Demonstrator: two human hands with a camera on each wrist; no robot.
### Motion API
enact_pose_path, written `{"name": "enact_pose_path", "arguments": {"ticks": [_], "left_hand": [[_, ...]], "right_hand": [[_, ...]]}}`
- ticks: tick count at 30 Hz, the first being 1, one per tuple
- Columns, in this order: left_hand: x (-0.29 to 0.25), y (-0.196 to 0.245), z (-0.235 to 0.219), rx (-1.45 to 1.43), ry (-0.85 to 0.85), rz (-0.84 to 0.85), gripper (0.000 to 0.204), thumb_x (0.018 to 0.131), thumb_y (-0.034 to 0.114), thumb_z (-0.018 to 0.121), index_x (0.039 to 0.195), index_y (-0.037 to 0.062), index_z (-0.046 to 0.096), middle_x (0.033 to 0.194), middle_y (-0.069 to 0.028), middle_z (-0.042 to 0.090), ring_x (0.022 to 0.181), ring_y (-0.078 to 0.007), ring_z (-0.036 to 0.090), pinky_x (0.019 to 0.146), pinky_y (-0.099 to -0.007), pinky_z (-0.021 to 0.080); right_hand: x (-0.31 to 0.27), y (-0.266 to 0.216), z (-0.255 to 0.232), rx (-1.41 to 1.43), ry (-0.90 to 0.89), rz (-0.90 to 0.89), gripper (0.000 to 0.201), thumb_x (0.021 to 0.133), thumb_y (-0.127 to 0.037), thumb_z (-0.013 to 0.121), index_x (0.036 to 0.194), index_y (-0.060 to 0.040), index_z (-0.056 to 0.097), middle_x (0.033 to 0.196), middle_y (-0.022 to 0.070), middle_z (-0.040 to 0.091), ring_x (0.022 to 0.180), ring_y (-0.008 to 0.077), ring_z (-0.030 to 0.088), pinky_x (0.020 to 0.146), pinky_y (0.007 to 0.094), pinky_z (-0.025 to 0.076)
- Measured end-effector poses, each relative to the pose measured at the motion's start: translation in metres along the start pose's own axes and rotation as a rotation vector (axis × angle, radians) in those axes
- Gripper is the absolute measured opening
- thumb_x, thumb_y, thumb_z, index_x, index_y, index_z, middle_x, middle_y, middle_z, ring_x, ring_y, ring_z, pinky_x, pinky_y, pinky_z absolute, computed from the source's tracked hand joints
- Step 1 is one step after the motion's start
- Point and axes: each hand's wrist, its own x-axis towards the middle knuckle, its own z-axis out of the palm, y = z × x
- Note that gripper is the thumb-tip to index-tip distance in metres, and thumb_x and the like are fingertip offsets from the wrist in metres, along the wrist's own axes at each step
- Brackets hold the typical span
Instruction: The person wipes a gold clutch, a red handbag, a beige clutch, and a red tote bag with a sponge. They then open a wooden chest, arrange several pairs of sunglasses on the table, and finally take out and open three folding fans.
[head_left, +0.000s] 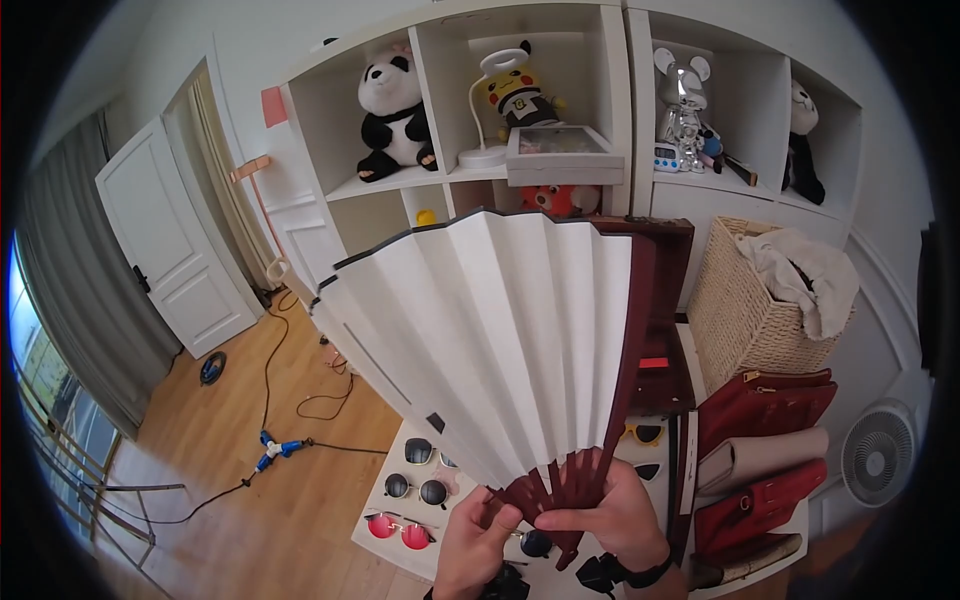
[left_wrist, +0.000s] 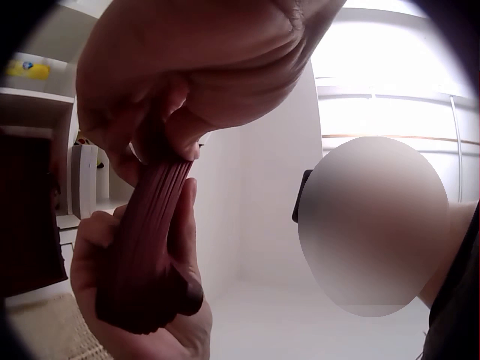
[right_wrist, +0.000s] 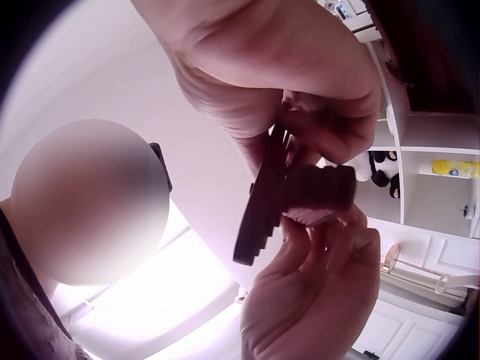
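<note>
A folding fan (head_left: 490,340) with a white pleated leaf and dark red ribs is spread partway, upright in front of me in the head view. My left hand (head_left: 474,548) pinches the lower left ribs between thumb and fingers. On the other side, my right hand (head_left: 626,522) grips the ribs at lower right, its thumb lying across them. Both wrist views show the bundled rib ends (left_wrist: 146,247) from below, with fingers of both hands around them. Below the fan, round sunglasses (head_left: 433,491) and pink-lensed sunglasses (head_left: 415,536) lie on a white table (head_left: 375,532).
A dark red box (head_left: 668,330) stands open behind the fan. To the right are red bags (head_left: 765,415), a wicker basket (head_left: 720,290) with cloth and a fan appliance (head_left: 878,452). White shelves with plush toys rise behind. Cables and a blue connector (head_left: 270,452) lie on the floor at left.
</note>
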Motion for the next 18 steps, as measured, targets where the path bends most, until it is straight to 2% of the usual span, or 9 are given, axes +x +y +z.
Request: {"name": "enact_pose_path", "arguments": {"ticks": [2,6,8,11,14,15,16,18], "left_hand": [[-0.004,0.001,0.001,0.085,-0.028,0.078,0.019,0.096,0.021,0.067,0.101,0.0039,0.06,0.074,0.0049,0.055,0.062,-0.0039,0.047,0.055,-0.0192,0.036],[-0.007,0.01,0.002,0.096,-0.071,0.075,0.019,0.096,0.02,0.066,0.104,0.0033,0.061,0.076,0.0042,0.057,0.063,-0.0041,0.047,0.056,-0.0198,0.038],[-0.007,0.015,0.003,0.043,-0.073,0.011,0.024,0.095,0.021,0.068,0.109,0.0029,0.061,0.079,0.0035,0.058,0.065,-0.0046,0.05,0.059,-0.0199,0.04],[-0.007,0.011,0.004,0.004,-0.035,0.024,0.032,0.093,0.023,0.07,0.115,0.002,0.059,0.081,0.0021,0.06,0.067,-0.0051,0.053,0.06,-0.0202,0.042],[-0.006,0.014,0.007,-0.013,-0.026,0.066,0.037,0.092,0.023,0.072,0.118,0.0015,0.058,0.083,0.0006,0.063,0.068,-0.0058,0.055,0.059,-0.021,0.043],[-0.006,0.014,0.006,-0.011,-0.025,0.066,0.037,0.092,0.023,0.072,0.118,0.0015,0.058,0.083,0.0006,0.063,0.068,-0.0058,0.055,0.059,-0.021,0.043],[-0.006,0.014,0.002,0.004,-0.073,0.039,0.037,0.091,0.021,0.073,0.118,0.0014,0.058,0.084,-0.0001,0.064,0.068,-0.0066,0.056,0.059,-0.0216,0.044],[-0.006,0.008,-0.013,0.02,-0.121,0.009,0.037,0.09,0.02,0.074,0.118,0.0013,0.058,0.086,-0.0009,0.065,0.068,-0.0074,0.057,0.059,-0.0222,0.045]], "right_hand": [[-0.001,-0.003,-0.002,-0.018,-0.007,0.019,0.033,0.077,0.003,0.081,0.103,-0.0002,0.062,0.095,0.0043,0.07,0.088,0.0105,0.067,0.079,0.0259,0.054],[-0.001,-0.005,-0.003,-0.037,-0.051,0.062,0.026,0.081,-0.002,0.079,0.104,0.0,0.066,0.095,0.0037,0.071,0.086,0.0089,0.066,0.076,0.0245,0.053],[-0.001,-0.003,-0.003,0.002,-0.048,0.076,0.024,0.082,-0.005,0.079,0.103,-0.0001,0.068,0.095,0.0033,0.071,0.086,0.0085,0.065,0.075,0.024,0.052],[0.0,0.0,-0.001,0.004,-0.043,0.102,0.02,0.084,-0.008,0.078,0.1,0.0,0.07,0.093,0.0022,0.071,0.083,0.0082,0.065,0.073,0.0231,0.051],[-0.001,0.001,0.0,-0.044,-0.067,0.102,0.022,0.083,-0.011,0.08,0.1,-0.0003,0.071,0.088,0.0013,0.071,0.079,0.0069,0.063,0.071,0.0221,0.049],[-0.002,0.002,-0.002,-0.144,-0.104,0.093,0.024,0.083,-0.013,0.081,0.101,-0.001,0.071,0.086,0.0013,0.071,0.077,0.0064,0.062,0.07,0.0219,0.048],[-0.002,0.003,-0.003,-0.243,-0.14,0.083,0.025,0.083,-0.015,0.081,0.102,-0.0017,0.071,0.084,0.0013,0.071,0.076,0.0059,0.061,0.069,0.0218,0.048],[-0.003,0.002,-0.004,-0.262,-0.172,0.086,0.027,0.082,-0.017,0.082,0.102,-0.0023,0.071,0.083,0.0012,0.071,0.075,0.0057,0.061,0.068,0.022,0.047]]}}
